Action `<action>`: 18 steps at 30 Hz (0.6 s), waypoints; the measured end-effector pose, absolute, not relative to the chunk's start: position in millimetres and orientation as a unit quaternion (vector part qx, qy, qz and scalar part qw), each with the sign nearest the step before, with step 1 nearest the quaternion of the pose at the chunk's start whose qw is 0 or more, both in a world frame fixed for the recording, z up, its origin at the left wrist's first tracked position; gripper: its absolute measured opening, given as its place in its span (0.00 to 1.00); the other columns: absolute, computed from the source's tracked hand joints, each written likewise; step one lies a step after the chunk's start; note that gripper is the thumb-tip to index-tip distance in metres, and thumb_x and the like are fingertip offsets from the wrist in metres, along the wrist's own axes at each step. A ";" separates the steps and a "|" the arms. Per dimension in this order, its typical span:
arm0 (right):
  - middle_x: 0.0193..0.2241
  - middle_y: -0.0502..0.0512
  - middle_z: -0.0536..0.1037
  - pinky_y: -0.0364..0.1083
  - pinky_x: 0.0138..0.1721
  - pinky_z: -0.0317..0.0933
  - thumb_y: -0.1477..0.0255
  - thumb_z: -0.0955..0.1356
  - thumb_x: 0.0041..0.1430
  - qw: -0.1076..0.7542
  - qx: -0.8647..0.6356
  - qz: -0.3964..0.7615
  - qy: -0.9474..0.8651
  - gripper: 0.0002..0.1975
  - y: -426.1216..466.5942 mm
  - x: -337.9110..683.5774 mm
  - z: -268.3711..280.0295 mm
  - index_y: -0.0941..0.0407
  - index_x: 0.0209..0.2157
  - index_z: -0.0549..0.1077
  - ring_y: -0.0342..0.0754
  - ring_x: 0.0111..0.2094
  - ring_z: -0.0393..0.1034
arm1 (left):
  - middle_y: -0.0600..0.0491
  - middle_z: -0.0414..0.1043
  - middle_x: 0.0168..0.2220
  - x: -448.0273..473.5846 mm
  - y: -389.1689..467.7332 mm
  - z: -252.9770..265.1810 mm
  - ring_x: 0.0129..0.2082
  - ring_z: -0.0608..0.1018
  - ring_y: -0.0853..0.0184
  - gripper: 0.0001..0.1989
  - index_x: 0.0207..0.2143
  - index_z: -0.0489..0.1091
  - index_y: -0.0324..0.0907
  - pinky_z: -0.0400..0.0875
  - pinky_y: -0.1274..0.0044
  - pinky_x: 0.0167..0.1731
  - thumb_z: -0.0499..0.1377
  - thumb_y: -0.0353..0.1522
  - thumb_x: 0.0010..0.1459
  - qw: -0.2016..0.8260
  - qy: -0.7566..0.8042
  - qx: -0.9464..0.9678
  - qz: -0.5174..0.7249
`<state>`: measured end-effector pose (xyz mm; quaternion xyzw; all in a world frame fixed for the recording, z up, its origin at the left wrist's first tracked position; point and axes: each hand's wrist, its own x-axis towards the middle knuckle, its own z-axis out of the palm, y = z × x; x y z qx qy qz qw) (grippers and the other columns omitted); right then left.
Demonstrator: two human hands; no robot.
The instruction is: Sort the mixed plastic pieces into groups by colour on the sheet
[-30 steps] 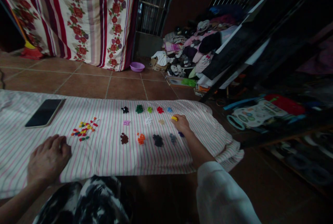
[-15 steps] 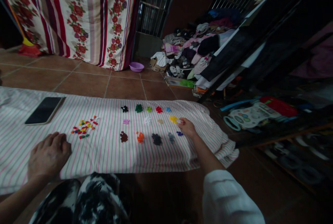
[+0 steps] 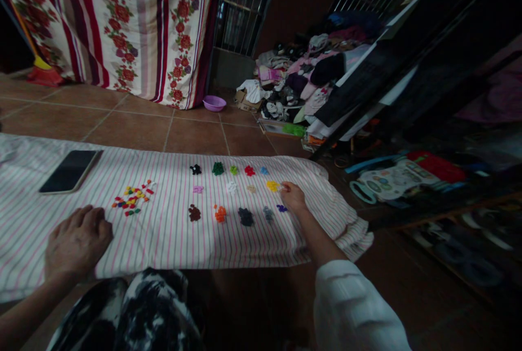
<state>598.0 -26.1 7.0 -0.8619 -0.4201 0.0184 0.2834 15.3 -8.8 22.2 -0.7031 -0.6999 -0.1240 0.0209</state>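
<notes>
My left hand lies on the striped cloth, palm down, its fingers loosely bent and holding nothing. Ahead of it is a loose, mixed scatter of small coloured pieces. My right hand has its fingertips pinched together just right of a small yellow pile; whatever is between them is too small to make out. Other little piles, sorted by colour, stand in rows: dark green, red, white, brown, orange, dark grey and dark blue among them.
A phone lies on the cloth at the left. Beyond on the tiled floor are a purple basin, a heap of clothes and a red broom. A toy panel is at the right.
My right hand has drawn slightly to the right, away from the yellow pile. My left hand stays in place on the cloth.
</notes>
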 end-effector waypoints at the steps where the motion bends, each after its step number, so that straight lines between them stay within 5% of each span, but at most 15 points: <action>1: 0.41 0.56 0.81 0.48 0.54 0.65 0.78 0.64 0.51 0.283 -0.861 0.023 -0.422 0.19 -25.2 597.9 6.6 0.57 0.43 0.79 0.49 0.44 0.75 | 0.36 0.68 0.58 15.6 -8.7 22.2 0.58 0.70 0.47 0.30 0.52 0.68 0.33 0.64 0.58 0.57 0.36 0.40 0.64 0.032 -0.701 -0.703 -0.119; 18: 0.38 0.53 0.82 0.50 0.52 0.68 0.75 0.66 0.49 0.381 -0.831 0.089 -0.395 0.19 -28.9 589.9 2.5 0.54 0.44 0.77 0.48 0.41 0.76 | 0.37 0.68 0.58 12.9 -6.2 17.1 0.59 0.70 0.49 0.28 0.52 0.68 0.36 0.64 0.58 0.58 0.37 0.39 0.63 0.038 -0.702 -0.702 -0.116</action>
